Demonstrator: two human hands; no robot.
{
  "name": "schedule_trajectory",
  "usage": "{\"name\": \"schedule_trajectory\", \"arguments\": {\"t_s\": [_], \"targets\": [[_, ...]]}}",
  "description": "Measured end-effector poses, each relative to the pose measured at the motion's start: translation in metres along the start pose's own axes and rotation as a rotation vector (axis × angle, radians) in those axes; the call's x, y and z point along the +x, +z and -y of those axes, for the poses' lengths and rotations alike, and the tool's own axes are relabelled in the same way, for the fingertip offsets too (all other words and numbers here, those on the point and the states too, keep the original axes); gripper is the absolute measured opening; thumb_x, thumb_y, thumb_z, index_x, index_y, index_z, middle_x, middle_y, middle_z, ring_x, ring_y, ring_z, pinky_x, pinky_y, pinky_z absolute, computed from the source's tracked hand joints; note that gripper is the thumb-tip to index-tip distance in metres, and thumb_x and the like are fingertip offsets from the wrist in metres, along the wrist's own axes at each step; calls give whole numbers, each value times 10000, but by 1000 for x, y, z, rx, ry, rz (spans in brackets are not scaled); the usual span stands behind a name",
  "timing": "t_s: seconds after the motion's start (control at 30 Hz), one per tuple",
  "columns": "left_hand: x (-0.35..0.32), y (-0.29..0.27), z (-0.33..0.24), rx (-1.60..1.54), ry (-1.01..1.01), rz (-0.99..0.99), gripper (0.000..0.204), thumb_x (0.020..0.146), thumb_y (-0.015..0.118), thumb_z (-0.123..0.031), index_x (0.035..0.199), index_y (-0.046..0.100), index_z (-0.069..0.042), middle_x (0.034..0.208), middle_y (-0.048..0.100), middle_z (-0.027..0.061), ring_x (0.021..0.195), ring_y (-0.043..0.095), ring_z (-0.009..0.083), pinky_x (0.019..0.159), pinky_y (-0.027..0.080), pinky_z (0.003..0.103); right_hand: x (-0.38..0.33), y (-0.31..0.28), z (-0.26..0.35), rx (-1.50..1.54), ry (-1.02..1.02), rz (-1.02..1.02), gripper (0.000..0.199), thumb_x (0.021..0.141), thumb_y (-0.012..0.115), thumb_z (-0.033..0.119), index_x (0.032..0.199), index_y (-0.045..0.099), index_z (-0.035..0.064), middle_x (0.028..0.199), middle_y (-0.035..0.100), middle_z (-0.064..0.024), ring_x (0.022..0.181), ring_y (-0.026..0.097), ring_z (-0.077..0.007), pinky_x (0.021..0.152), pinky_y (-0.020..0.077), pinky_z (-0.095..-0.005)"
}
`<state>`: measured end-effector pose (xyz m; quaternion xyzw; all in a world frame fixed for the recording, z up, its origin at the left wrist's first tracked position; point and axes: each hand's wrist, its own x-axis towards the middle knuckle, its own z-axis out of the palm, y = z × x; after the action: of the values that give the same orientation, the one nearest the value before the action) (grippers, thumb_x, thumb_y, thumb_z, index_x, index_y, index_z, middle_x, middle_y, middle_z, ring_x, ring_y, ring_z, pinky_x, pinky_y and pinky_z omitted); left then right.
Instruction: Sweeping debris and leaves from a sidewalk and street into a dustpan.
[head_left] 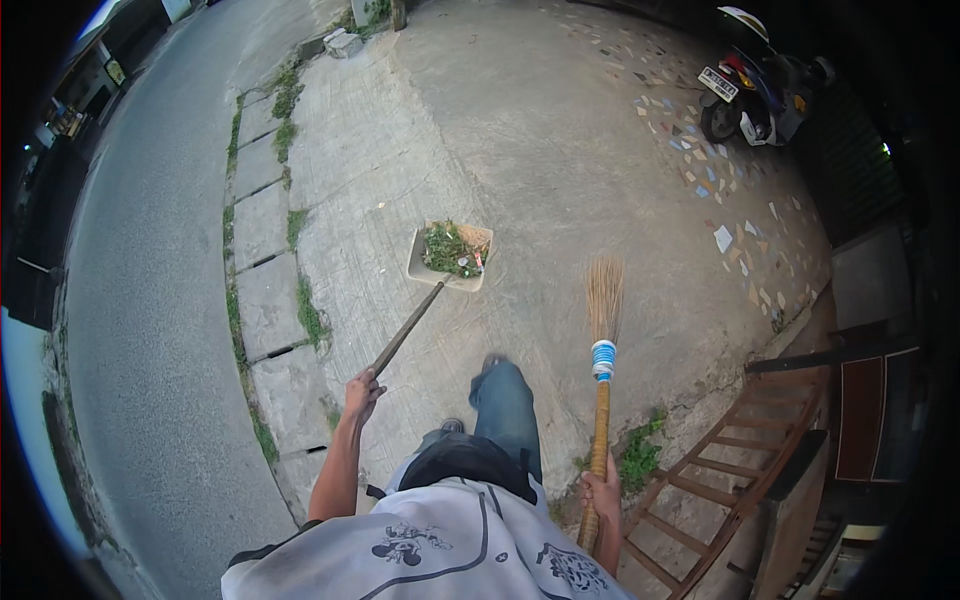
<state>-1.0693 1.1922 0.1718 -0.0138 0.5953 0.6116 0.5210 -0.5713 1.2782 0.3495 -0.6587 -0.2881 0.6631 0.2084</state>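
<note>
My left hand (363, 393) is closed round the end of a long dark handle that belongs to a whitish dustpan (416, 268). Green leaves and bits of litter (455, 250) lie heaped inside the pan, which is out ahead of my feet. In my right hand (601, 490) is a stick broom (601, 415), gripped by its thick wooden handle. Its thin bristles (605, 295) point away from me, and a blue and white band wraps the neck. The broom and the dustpan are well apart.
Concrete paving spreads ahead of me. To the left run drain slabs (262, 215) edged with weeds, then an asphalt road (150, 280). A parked motorbike (755, 95) stands at the far right. Near my right side are a wooden ladder (705, 490) and a green plant (642, 452).
</note>
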Motion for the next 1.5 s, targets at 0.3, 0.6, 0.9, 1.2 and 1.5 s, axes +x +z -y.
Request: {"name": "schedule_trajectory", "arguments": {"t_s": [0.3, 0.6, 0.9, 1.2, 1.5], "targets": [[179, 124, -165, -111, 14, -79, 115, 949, 482, -158, 945, 524, -51, 587, 304, -94, 438, 254, 54, 643, 441, 263, 181, 111, 237, -85, -4, 63, 871, 791, 498, -87, 1508, 112, 223, 642, 465, -23, 446, 442, -102, 384, 408, -269], [302, 181, -346, -213, 47, -238, 200, 948, 489, -150, 1061, 548, 4, 597, 304, -92, 445, 268, 48, 607, 451, 247, 316, 262, 515, -274, 26, 218, 859, 795, 493, -76, 1511, 119, 220, 645, 453, -19, 450, 428, -89, 395, 407, -253], [532, 179, -504, -275, 129, -312, 142, 938, 496, -140, 976, 554, -17, 592, 329, -78, 446, 287, 42, 561, 429, 244, 473, 473, 679, -231, -26, 288, 843, 806, 489, -66, 1512, 114, 201, 650, 447, -21, 449, 415, -84, 389, 387, -241], [735, 172, -712, -200, 173, -355, 216, 927, 508, -118, 1073, 575, 26, 606, 351, -75, 457, 324, 44, 531, 430, 239, 555, 635, 815, -183, 54, 268, 845, 807, 477, -68, 1513, 100, 206, 630, 429, -10, 446, 411, -82, 384, 379, -236], [957, 151, -896, -171, 173, -377, 110, 932, 505, -139, 888, 539, -44, 572, 332, -76, 425, 279, 54, 567, 446, 273, 713, 816, 925, -92, 81, 193, 820, 804, 475, -57, 1504, 131, 197, 625, 431, -5, 438, 410, -72, 373, 375, -235]]}}
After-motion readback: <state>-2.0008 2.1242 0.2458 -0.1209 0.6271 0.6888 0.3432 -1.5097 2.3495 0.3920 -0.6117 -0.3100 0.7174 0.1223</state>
